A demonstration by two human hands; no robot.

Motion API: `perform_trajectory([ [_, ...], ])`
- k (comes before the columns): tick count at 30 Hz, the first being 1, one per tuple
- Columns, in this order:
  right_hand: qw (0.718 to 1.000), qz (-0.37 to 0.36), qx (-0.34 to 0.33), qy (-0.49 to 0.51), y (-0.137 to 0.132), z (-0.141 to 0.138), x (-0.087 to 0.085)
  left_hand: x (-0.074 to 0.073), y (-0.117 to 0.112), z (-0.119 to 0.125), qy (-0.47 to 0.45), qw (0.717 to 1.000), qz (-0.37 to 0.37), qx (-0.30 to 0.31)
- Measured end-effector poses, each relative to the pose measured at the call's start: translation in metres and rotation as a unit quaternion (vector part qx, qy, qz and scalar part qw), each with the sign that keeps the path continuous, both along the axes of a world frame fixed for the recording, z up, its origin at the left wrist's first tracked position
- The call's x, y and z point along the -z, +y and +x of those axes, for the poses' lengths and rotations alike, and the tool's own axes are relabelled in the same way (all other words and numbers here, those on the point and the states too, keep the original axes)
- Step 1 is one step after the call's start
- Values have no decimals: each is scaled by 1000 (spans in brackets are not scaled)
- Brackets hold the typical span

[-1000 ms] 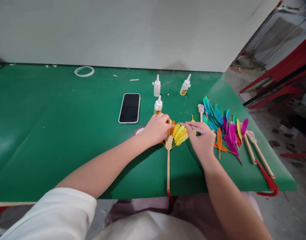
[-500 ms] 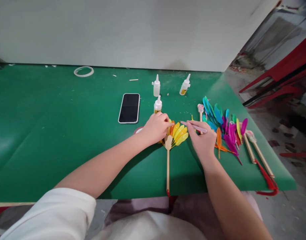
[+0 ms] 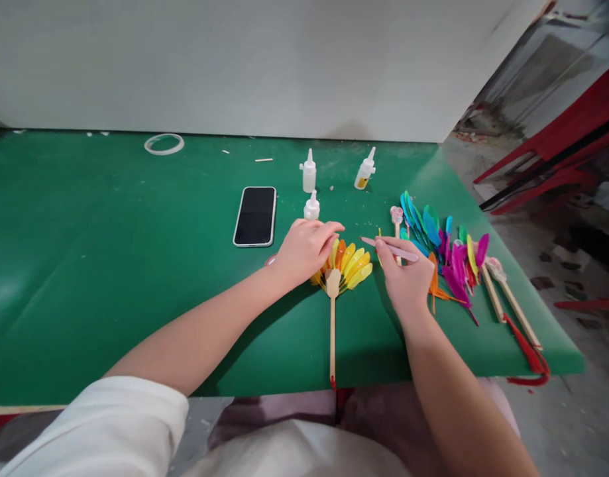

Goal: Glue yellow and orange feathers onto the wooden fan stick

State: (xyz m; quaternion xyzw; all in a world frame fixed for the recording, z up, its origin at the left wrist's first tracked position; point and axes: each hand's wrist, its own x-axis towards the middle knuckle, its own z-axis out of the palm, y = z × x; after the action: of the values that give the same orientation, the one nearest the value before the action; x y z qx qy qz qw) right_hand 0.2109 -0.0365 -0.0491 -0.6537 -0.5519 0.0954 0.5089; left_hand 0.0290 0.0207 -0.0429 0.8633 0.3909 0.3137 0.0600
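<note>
A fan of yellow and orange feathers [image 3: 358,265] lies on the green table, its pale wooden handle [image 3: 332,331] pointing towards me. My left hand [image 3: 304,248] is over the fan's upper left, index finger stretched out to the right above the feathers. Its other fingers are partly hidden, and nothing shows in its grasp. To the right of the fan, my right hand [image 3: 407,268] pinches a slim pink pencil-like tool [image 3: 396,250]. The tool's dark tip points left, just above the feathers. Small pale specks dot some feathers.
Small white glue bottles [image 3: 309,173] stand beyond my hands. A phone [image 3: 255,216] lies to their left, with a tape roll [image 3: 164,144] farther back. Loose coloured feathers [image 3: 428,222] and wooden handles [image 3: 517,308] with a red tassel [image 3: 530,354] lie right. A white panel [image 3: 234,66] borders the back.
My left hand has lifted slightly and shifted left, uncovering more feathers. The pink tool has moved a little up, away from the feathers. The view has shifted slightly.
</note>
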Motion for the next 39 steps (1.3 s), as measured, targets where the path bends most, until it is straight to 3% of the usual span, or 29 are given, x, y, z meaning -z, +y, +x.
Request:
perform_trajectory([
  [6, 999, -8, -13, 39, 1, 1, 1, -10, -16, -19, -3, 999, 45, 5],
  [9, 998, -7, -22, 51, 0, 0, 1, -11, -28, -39, -9, 998, 61, -26],
  [15, 998, -16, -45, 39, 0, 0, 1, 6, -34, -80, -54, 986, 45, -152],
  [21, 997, -10, -80, 20, -1, -6, 0, 20, -25, -88, -86, 970, 48, -220],
  [29, 988, -48, -146, 20, -10, -13, 4, 11, -26, -85, -115, 962, -24, -246],
  [36, 969, -19, -241, -45, -6, -52, -10, 27, -20, -87, -147, 974, 38, -169],
  [39, 964, -3, -260, -62, 2, -68, -11, 24, -20, -88, -167, 970, 39, -173],
])
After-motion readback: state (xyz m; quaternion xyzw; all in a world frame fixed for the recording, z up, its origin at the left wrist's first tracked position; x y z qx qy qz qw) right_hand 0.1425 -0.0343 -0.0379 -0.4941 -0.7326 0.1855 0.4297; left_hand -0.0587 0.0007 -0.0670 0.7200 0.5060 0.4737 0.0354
